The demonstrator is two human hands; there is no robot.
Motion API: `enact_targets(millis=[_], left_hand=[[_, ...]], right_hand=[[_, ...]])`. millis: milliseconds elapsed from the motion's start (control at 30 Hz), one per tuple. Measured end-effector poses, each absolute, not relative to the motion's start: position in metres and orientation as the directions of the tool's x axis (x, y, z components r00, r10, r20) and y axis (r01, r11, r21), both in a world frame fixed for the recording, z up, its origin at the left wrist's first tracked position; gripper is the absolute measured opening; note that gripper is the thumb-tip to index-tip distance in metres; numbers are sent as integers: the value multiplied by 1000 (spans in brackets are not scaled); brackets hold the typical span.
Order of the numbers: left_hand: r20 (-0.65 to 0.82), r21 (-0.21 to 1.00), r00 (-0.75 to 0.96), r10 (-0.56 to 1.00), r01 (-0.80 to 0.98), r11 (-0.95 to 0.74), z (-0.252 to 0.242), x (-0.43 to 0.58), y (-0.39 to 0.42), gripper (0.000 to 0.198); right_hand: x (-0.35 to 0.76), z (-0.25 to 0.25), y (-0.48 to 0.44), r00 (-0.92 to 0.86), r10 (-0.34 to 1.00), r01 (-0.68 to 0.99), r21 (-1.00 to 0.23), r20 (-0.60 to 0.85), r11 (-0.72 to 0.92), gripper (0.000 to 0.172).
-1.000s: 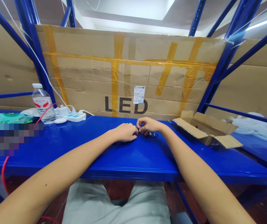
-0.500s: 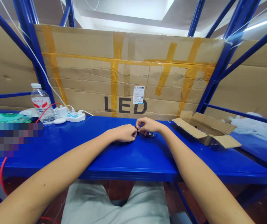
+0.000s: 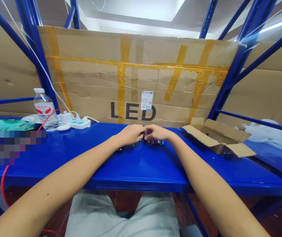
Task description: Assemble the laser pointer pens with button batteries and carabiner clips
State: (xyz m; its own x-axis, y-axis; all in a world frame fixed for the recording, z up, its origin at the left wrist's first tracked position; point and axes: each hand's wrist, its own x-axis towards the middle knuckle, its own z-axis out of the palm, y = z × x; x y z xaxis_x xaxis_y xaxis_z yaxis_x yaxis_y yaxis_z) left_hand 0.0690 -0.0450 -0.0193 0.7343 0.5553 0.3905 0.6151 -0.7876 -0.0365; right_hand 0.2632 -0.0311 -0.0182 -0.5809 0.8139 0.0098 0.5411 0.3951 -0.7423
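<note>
Both left hand [image 3: 131, 134] and right hand [image 3: 158, 133] pinched on dark part [image 3: 144, 140] between them, coloured clips [image 3: 160, 143] alongside.

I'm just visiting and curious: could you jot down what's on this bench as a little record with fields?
Left hand: fingertips at a small dark piece; grip unclear
Right hand: fingertips at the same piece, beside coloured loops
Table: blue
Left side: water bottle, power strip
Right side: open cardboard box
</note>
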Motion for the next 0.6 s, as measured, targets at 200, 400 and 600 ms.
enact_targets(millis=[200, 400, 600], left_hand=[[353, -5, 733, 582, 623, -782, -13, 62, -44, 22], [94, 67, 758, 646, 643, -763, 1, 52, -51, 14], [-40, 22, 757, 653, 654, -756, 2, 47, -49, 14]], right_hand=[[262, -16, -34, -566, 824, 559, -735, 0, 384, 21], [262, -17, -34, -560, 828, 573, -728, -11, 377, 18], [262, -18, -34, -563, 826, 576, -717, 0, 392, 17]])
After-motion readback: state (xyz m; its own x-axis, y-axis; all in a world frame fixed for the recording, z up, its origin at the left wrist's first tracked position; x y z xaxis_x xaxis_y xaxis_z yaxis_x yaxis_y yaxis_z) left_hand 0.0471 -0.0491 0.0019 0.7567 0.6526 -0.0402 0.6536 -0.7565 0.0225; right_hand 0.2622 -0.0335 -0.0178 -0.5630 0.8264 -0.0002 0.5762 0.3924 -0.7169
